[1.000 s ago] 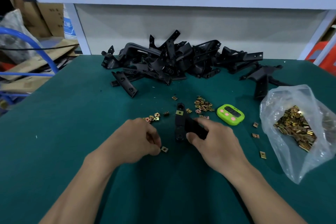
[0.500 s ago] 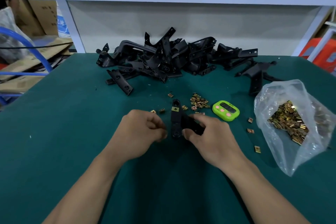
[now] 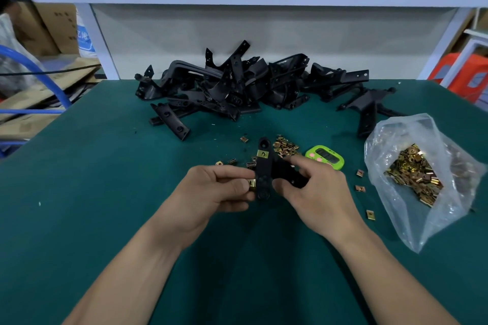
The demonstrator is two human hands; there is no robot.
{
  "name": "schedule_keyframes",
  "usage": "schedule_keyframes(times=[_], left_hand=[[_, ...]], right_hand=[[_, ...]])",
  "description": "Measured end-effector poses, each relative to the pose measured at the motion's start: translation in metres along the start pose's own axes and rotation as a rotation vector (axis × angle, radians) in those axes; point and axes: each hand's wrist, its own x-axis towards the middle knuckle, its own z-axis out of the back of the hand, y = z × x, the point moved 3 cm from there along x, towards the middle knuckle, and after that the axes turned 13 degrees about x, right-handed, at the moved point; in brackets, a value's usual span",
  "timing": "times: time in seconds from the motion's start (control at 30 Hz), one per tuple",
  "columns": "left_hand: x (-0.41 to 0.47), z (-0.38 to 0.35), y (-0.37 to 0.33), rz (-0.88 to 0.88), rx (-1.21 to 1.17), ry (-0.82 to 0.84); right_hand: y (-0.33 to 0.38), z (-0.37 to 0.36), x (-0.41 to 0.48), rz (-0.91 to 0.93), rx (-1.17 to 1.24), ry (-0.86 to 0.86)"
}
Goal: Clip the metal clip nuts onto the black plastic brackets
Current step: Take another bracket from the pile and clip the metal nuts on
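Both hands meet above the green table [image 3: 79, 192]. Left hand [image 3: 211, 192] pinches a brass clip nut [image 3: 252, 185] against the near end of a black bracket [image 3: 264, 174]; right hand [image 3: 314, 192] grips the bracket, steadying it. Another nut [image 3: 262, 153] already sits on the far end.

light: even, overhead | shadows: soft | edges: wide-angle bowed | focus: slightly soft

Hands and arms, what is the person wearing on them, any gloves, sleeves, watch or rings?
The left hand and right hand have no gloves, and no ring shows on the fingers. The left forearm and right forearm are uncovered to the picture's bottom edge: no sleeve, watch or bracelet in view.
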Motion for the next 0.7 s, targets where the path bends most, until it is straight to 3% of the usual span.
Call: schedule_keyframes(times=[0.47,0.7], left_hand=[[-0.002,-0.012,-0.003,-0.014,0.054,-0.18],[-0.001,-0.014,-0.001,-0.029,0.073,-0.195]], right_hand=[[0.005,0.0,-0.001,0.07,0.017,-0.068],[0.004,0.0,-0.001,0.083,0.04,-0.07]])
